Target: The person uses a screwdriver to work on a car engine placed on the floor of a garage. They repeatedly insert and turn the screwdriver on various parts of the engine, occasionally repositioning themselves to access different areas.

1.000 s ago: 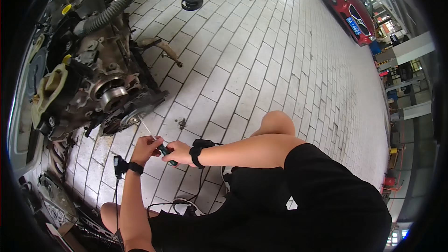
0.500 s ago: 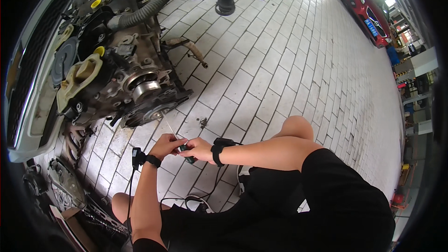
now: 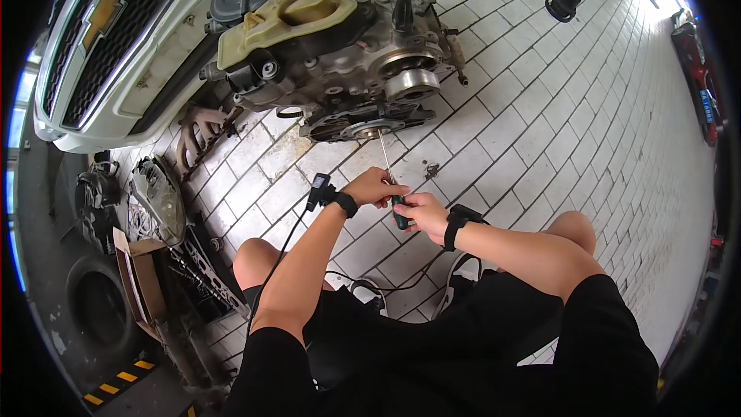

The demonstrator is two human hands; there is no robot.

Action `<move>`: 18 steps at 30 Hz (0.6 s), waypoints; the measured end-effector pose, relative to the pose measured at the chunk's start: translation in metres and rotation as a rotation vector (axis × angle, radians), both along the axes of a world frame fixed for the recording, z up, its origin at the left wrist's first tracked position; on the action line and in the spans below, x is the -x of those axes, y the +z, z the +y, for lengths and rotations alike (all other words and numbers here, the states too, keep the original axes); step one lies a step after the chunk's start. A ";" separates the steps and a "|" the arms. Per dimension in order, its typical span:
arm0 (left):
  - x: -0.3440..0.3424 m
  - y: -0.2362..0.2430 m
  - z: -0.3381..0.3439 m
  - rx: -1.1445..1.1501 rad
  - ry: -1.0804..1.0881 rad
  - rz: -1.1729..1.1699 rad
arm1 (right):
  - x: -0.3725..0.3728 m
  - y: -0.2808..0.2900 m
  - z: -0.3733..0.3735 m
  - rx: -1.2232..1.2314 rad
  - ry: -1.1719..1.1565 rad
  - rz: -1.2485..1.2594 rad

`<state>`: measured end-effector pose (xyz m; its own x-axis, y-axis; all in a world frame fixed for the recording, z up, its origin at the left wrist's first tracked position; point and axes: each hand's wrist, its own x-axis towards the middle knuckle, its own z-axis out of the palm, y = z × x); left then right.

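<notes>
Mid-job: I see my right hand [image 3: 423, 212] clamped on green-handled metal screwdriver [image 3: 390, 177], left hand [image 3: 376, 187] closed round its shaft, tip at grimy grey engine block [image 3: 351, 54]; cover still attached.

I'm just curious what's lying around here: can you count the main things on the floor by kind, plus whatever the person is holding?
Engines: 1
Screwdrivers, held by left hand and right hand: 1
Tyres: 1
Cardboard boxes: 1
Headlamps: 1
Total: 5
</notes>
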<state>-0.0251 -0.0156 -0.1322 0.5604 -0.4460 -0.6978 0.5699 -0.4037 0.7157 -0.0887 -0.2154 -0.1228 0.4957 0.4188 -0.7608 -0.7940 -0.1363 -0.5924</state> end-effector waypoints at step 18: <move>0.000 0.003 0.008 0.096 0.060 0.025 | 0.000 0.011 0.000 -0.237 -0.149 0.146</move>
